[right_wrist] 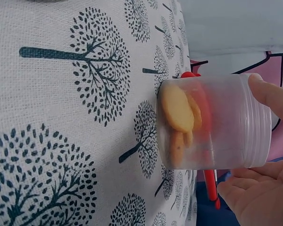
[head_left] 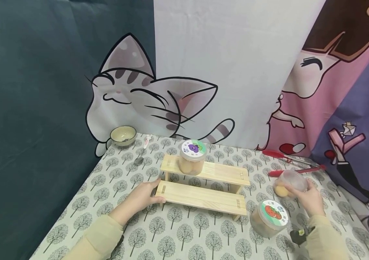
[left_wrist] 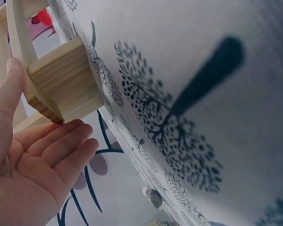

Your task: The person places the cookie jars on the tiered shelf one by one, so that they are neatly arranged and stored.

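Note:
My left hand [head_left: 141,196] spans the left end of a two-step wooden shelf [head_left: 200,196], thumb at the front edge of the lower board and fingers at its far side. In the left wrist view, the thumb [left_wrist: 15,82] and fingertips touch the wood [left_wrist: 61,70]. My right hand [head_left: 311,199] grips a clear plastic jar [right_wrist: 221,122] near its rim, thumb on one side and fingers on the other. Upright and without a lid, the jar holds several yellow-brown biscuits [right_wrist: 178,109]. Close to this hand stands a lidded jar [head_left: 269,218] with a tomato picture on top.
Another lidded jar [head_left: 192,157], with a purple picture, stands on the upper board. Red-tipped tongs [head_left: 293,159] lie at the back right, behind the lidless jar. Back left are a bowl [head_left: 123,135] and a spoon [head_left: 142,150]. A tree-print cloth [head_left: 158,245] covers the table.

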### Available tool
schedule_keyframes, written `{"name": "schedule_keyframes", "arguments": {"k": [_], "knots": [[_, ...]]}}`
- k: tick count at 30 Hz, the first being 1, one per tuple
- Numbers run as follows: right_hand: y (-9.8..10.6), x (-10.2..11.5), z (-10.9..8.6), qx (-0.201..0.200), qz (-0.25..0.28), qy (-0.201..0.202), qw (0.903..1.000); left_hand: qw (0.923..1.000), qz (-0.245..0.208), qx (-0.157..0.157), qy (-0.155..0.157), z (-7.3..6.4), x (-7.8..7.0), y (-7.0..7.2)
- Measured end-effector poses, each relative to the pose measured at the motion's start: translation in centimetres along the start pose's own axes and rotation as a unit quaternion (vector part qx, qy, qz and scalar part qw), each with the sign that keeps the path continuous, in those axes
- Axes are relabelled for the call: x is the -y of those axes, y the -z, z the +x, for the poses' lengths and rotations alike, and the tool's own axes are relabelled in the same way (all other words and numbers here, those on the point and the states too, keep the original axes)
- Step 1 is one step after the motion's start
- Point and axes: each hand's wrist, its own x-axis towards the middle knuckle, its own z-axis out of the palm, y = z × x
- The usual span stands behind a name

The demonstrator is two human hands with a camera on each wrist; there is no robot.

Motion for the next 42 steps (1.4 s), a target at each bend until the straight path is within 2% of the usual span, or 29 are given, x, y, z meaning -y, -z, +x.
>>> {"name": "schedule_keyframes", "arguments": {"k": [7, 15, 21, 31, 36, 42], "knots": [[0.1, 0.0, 0.2, -0.003, 0.003, -0.003, 1.0, 1.0, 0.001, -0.005, -0.006, 0.1, 0.0, 0.0], [0.0, -0.2, 0.0, -0.004, 0.008, -0.008, 0.9999, 1.0, -0.002, -0.002, 0.005, 0.0, 0.2, -0.3], [0.1, -0.2, -0.3, -0.008, 0.008, 0.004, 0.9999, 1.0, 0.001, -0.009, -0.001, -0.1, 0.2, -0.3], [0.7, 0.1, -1.2, 0.0, 0.041, 0.027, 0.9988, 1.0, 0.006, -0.004, 0.0, -0.1, 0.1, -0.2], [1.2, 0.4, -1.5, 0.0, 0.04, 0.053, 0.9978, 1.0, 0.007, -0.003, 0.002, 0.0, 0.2, -0.4], [2.0, 1.3, -1.9, -0.006, 0.029, 0.056, 0.998, 1.0, 0.002, -0.004, 0.001, 0.0, 0.1, -0.2]]}}
